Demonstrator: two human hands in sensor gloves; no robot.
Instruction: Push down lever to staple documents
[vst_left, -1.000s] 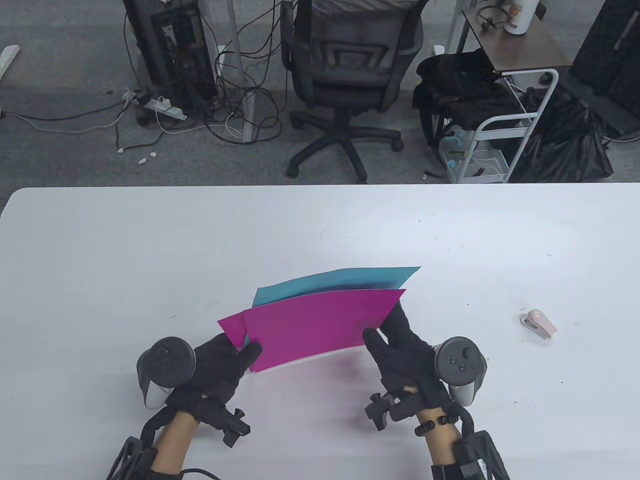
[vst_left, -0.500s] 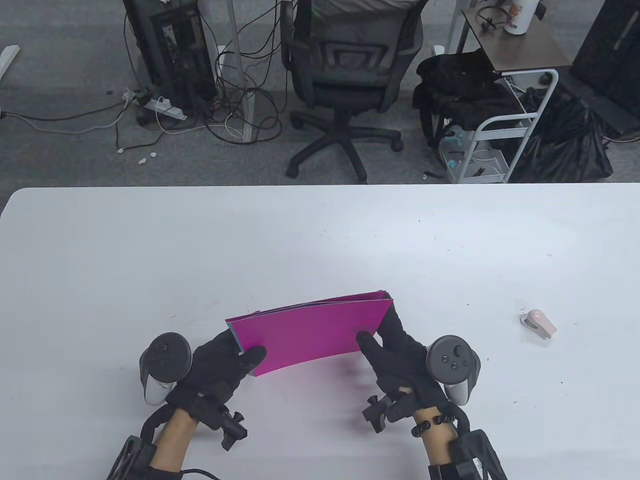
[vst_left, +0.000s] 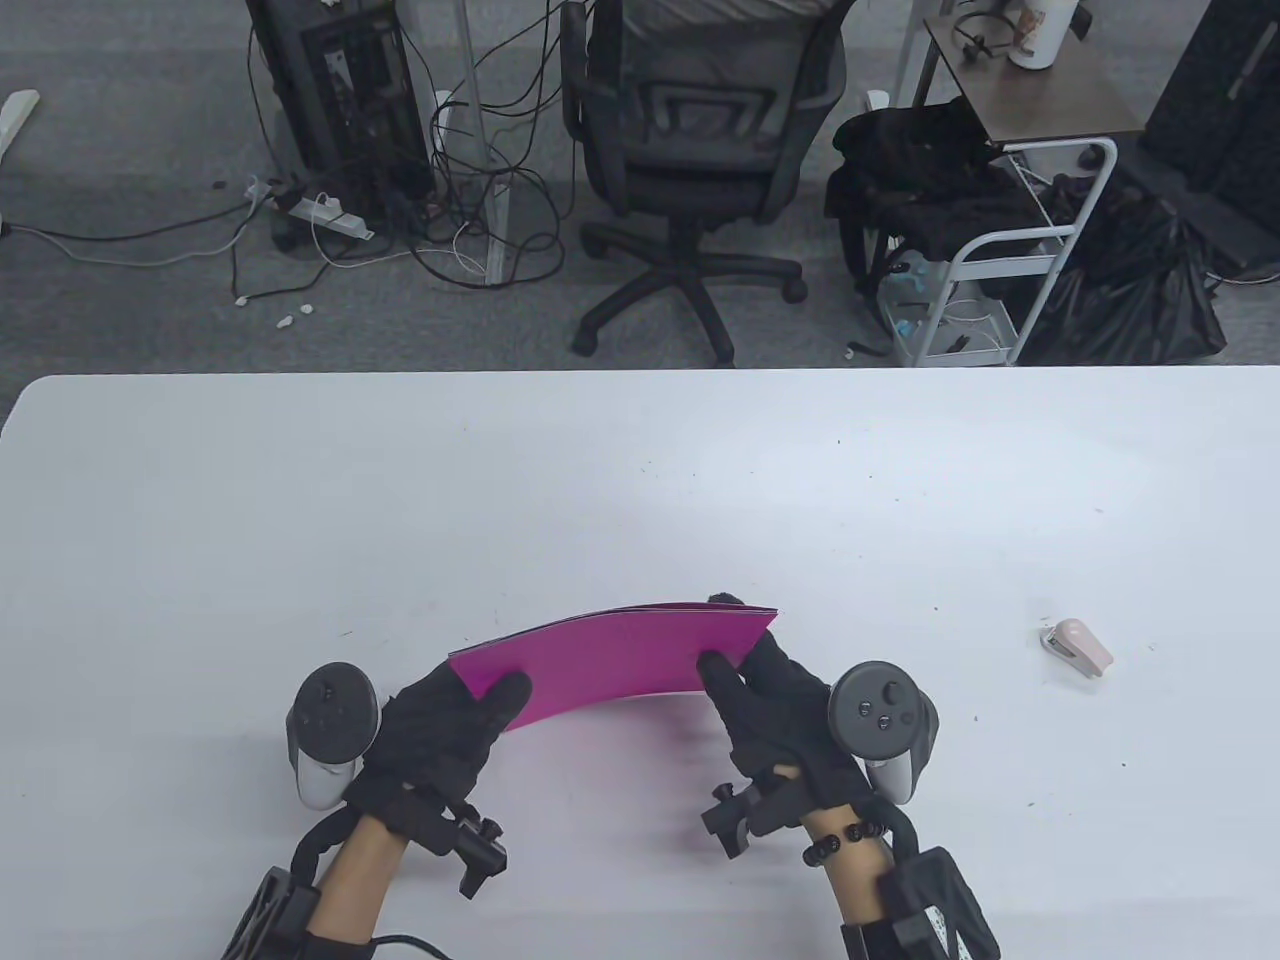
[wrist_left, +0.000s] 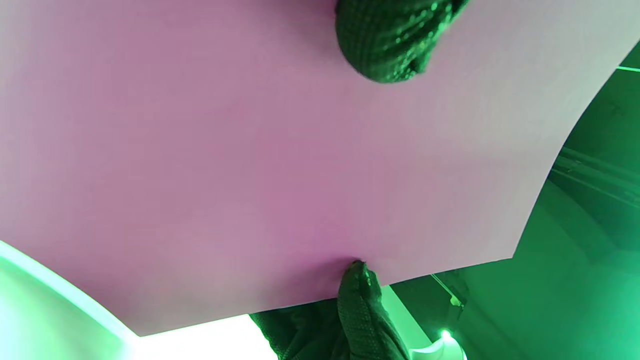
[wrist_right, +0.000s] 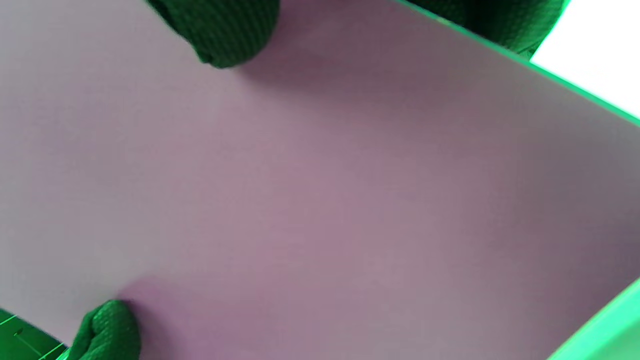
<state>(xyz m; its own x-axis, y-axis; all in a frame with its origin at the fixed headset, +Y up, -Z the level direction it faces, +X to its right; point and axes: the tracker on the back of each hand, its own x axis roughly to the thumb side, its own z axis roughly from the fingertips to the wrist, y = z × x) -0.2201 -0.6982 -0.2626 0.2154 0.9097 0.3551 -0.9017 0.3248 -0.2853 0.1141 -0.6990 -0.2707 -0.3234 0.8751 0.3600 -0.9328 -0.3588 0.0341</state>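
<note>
Both hands hold a stack of magenta sheets (vst_left: 618, 660) over the near part of the white table (vst_left: 300, 520); the stack bows upward in the middle; the left hand (vst_left: 435, 735) grips its left end, thumb on the top face, the other fingers hidden underneath; the right hand (vst_left: 785, 715) grips the right end the same way, one fingertip showing past the far edge; in both wrist views the pink face fills the frame, a gloved thumb pressed on it; a small pink stapler (vst_left: 1078, 648) lies on the table well apart to the right, untouched, its lever not pressed.
</note>
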